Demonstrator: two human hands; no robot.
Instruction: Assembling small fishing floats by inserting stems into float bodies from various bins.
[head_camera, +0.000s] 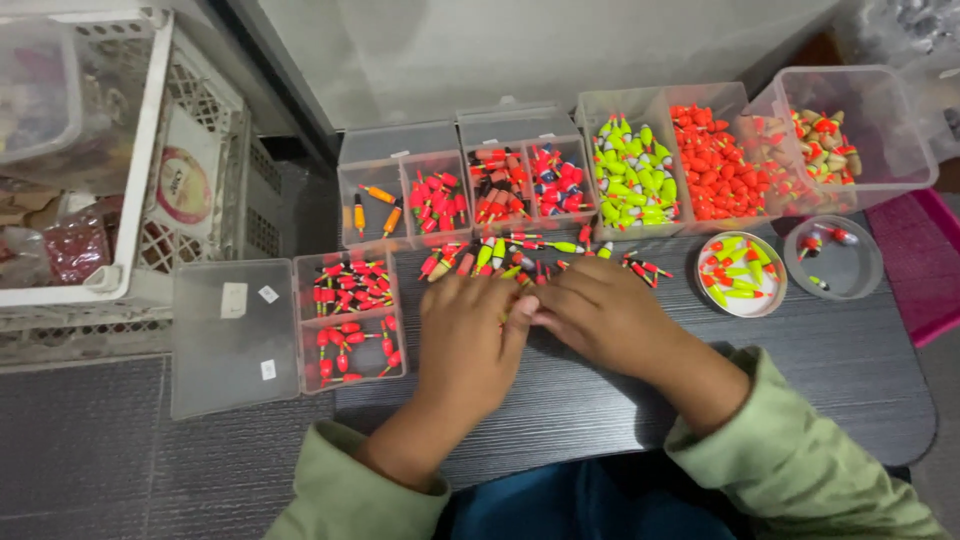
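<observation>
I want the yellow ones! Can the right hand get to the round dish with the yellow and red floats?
Probably yes. The right hand rests on the dark table, and the round dish sits open just beside it on that side, with only bare tabletop between them.

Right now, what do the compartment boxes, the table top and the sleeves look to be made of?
Compartment boxes: clear, slightly frosted hard plastic, since the floats show through the walls. Table top: dark, matte, fine wood-grain lines; likely laminate, though painted wood is possible. Sleeves: soft green knit or fleece fabric, folding at the cuffs. Left hand and right hand rest among the loose floats.
</observation>
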